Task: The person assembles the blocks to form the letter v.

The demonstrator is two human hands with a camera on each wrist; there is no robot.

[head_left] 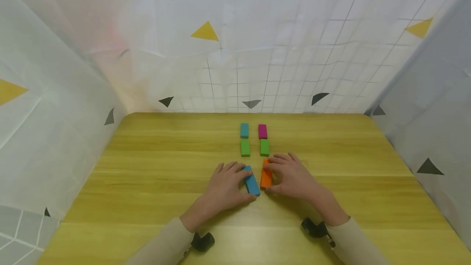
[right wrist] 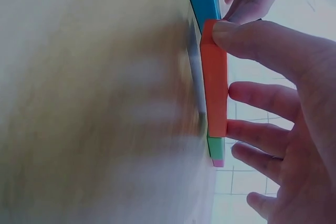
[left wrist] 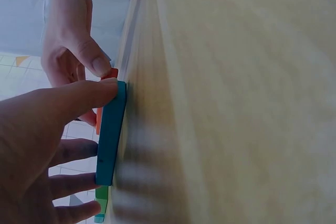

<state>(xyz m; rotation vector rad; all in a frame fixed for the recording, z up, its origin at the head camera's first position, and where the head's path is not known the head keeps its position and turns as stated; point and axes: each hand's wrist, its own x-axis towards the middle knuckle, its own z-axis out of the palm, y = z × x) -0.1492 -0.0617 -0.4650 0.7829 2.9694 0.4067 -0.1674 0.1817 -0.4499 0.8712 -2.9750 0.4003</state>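
My left hand (head_left: 225, 188) pinches a blue block (head_left: 252, 182) between thumb and fingers; the block is slanted, its near end angled to the right. Beside it, my right hand (head_left: 296, 178) grips an orange block (head_left: 266, 178), which points almost straight away from me. A narrow gap separates the two blocks in the head view. In the left wrist view the thumb presses one end of the blue block (left wrist: 111, 135). The right wrist view has the thumb at the near end of the orange block (right wrist: 214, 82) and fingertips along its side.
Beyond the hands, two green blocks (head_left: 245, 148) lie side by side with a gap. Farther back are a teal block (head_left: 244, 130) and a magenta block (head_left: 262, 131). The wooden table (head_left: 158, 154) meets white sheeting (head_left: 147, 68) at its back and sides.
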